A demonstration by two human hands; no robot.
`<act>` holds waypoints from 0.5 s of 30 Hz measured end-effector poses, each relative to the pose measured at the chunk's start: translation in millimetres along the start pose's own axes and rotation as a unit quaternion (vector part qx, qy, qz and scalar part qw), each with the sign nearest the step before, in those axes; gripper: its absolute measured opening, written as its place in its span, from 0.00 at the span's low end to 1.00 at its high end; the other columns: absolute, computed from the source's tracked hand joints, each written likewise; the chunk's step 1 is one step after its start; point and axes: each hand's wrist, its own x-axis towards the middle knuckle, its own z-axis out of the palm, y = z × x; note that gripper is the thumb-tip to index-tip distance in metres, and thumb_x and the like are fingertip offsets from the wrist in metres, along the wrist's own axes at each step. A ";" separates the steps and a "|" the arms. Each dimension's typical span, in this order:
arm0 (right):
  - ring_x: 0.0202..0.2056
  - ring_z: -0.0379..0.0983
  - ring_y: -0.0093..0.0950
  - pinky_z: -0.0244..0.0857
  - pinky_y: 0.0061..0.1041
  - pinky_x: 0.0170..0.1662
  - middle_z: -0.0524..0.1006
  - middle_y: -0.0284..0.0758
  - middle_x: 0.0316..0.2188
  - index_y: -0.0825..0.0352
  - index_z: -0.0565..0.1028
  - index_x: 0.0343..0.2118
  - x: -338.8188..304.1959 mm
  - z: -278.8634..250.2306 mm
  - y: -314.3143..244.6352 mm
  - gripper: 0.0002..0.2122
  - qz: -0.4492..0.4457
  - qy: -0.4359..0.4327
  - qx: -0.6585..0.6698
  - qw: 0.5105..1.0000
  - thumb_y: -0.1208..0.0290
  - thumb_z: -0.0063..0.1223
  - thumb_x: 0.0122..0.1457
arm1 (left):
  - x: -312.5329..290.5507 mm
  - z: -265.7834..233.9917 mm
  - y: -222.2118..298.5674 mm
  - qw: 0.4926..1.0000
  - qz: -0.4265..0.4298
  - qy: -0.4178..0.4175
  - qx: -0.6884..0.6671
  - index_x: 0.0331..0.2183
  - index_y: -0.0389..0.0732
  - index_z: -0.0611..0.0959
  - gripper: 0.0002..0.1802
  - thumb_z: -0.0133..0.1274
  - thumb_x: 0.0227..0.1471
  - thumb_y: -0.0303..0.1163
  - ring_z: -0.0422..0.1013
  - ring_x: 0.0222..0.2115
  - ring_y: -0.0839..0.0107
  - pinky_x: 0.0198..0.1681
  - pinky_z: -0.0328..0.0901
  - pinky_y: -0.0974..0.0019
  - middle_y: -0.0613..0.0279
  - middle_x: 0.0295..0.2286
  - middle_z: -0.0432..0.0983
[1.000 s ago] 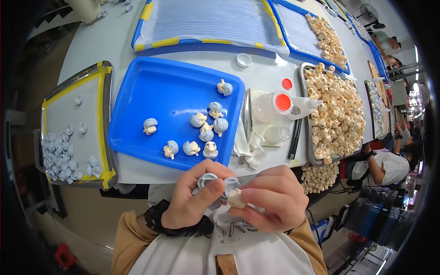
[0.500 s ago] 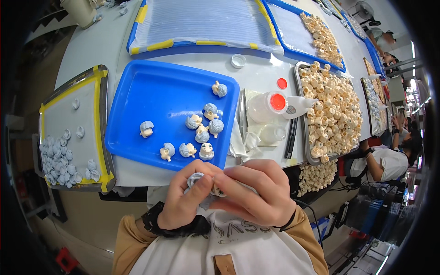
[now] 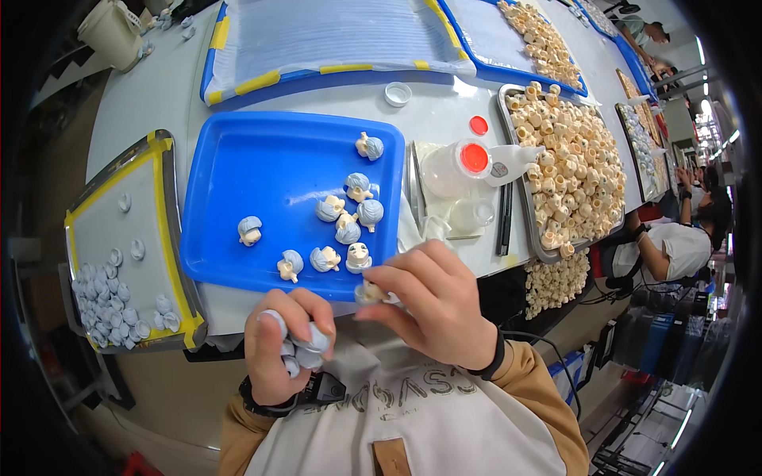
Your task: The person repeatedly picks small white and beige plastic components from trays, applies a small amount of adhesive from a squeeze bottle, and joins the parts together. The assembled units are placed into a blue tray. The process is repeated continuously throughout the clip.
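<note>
The right hand (image 3: 432, 305) is pinching a small cream doll head (image 3: 370, 293) between thumb and fingertips, right at the near edge of the blue tray (image 3: 262, 182), so the piece is sitting at the very tip of the fingers and poking out toward the left hand. The rest of those fingers are curling over it, knuckles up, with the wrist bending in from the lower right and a dark band showing at the tan cuff. The left hand (image 3: 286, 345) is sitting lower and a bit apart from it, closed in a loose fist around a few pale blue hair pieces (image 3: 305, 341), with some peeking out between the fingers; it's wearing a black watch (image 3: 317, 389) at the wrist. Both hands are hovering in front of the chest, just below the tray's front rim. In the tray a bunch of finished heads with blue hair (image 3: 349, 214) are lying scattered, mostly toward the right side. Off to the left a grey tray with yellow tape (image 3: 95, 230) is holding a pile of loose blue hair parts in its near corner. To the right there's a squeeze bottle with a red cap (image 3: 460, 166) lying on its side, and past that a metal tray (image 3: 556, 254) heaped with bare cream heads.
</note>
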 end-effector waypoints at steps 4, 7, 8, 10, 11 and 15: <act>0.28 0.65 0.30 0.60 0.26 0.29 0.71 0.32 0.30 0.64 0.75 0.37 -4.8 15.1 2.9 0.19 0.045 -0.032 -0.049 0.997 0.71 0.64 0.38 | 4.2 -2.7 -3.6 0.998 0.015 0.046 -0.031 0.26 0.42 0.67 0.24 0.30 0.59 0.52 0.65 0.18 0.72 0.17 0.58 0.74 0.54 0.28 0.66; 0.30 0.64 0.31 0.60 0.27 0.31 0.70 0.34 0.33 0.64 0.75 0.41 -1.1 17.1 0.0 0.21 0.064 -0.036 -0.085 0.994 0.72 0.63 0.39 | 7.0 -2.9 -2.6 0.996 -0.024 0.043 -0.068 0.26 0.42 0.67 0.28 0.25 0.59 0.55 0.65 0.18 0.72 0.17 0.58 0.75 0.54 0.28 0.67; 0.31 0.64 0.31 0.60 0.27 0.32 0.70 0.35 0.34 0.64 0.74 0.42 0.6 18.7 -1.9 0.22 0.069 -0.038 -0.097 0.992 0.72 0.63 0.39 | 7.3 -2.0 -2.1 0.996 -0.038 0.036 -0.079 0.26 0.42 0.67 0.28 0.24 0.59 0.55 0.65 0.18 0.72 0.17 0.58 0.75 0.53 0.28 0.67; 0.32 0.64 0.32 0.60 0.28 0.33 0.70 0.36 0.36 0.64 0.74 0.43 1.1 16.1 -5.9 0.22 0.069 -0.025 -0.095 0.993 0.72 0.61 0.40 | 7.8 -0.6 -2.2 0.995 -0.078 -0.004 -0.068 0.27 0.41 0.68 0.30 0.23 0.58 0.56 0.66 0.20 0.72 0.18 0.59 0.75 0.53 0.29 0.69; 0.32 0.64 0.33 0.60 0.29 0.34 0.69 0.37 0.37 0.64 0.73 0.43 -0.5 11.4 -7.8 0.22 0.060 -0.013 -0.079 0.995 0.72 0.60 0.41 | 7.7 -1.7 -3.8 0.994 -0.098 -0.030 -0.044 0.27 0.40 0.69 0.30 0.24 0.58 0.56 0.66 0.20 0.72 0.18 0.59 0.75 0.53 0.29 0.69; 0.36 0.66 0.37 0.62 0.31 0.37 0.69 0.39 0.40 0.66 0.72 0.42 10.0 -8.3 -20.4 0.23 0.021 -0.054 0.103 0.993 0.69 0.61 0.40 | 8.1 8.0 1.8 0.977 -0.173 -0.093 0.079 0.28 0.35 0.73 0.34 0.28 0.57 0.59 0.68 0.25 0.73 0.26 0.62 0.74 0.56 0.28 0.71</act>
